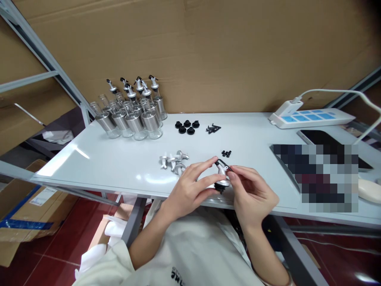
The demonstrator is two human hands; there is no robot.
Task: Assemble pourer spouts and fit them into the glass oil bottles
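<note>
Near the table's front edge, my left hand (193, 183) grips a silver pourer spout (222, 171) with a black ribbed stopper at its base. The fingers of my right hand (252, 192) pinch the black lever (225, 163) on the spout's side; its exact fit is too small to tell. Left of my hands lie several silver spout bodies (173, 161). Behind the spout are several tiny black caps (226, 153). Farther back sit several black stoppers (187, 127) and a small heap of black levers (213, 128).
Glass bottles with metal sleeves (135, 123) cluster at the back left, some topped with spouts. On the right are a power strip (315, 118) with a plugged charger, a dark phone (324, 139), a pixelated patch and a pale rounded object (369, 190). Cardboard (214, 55) stands behind.
</note>
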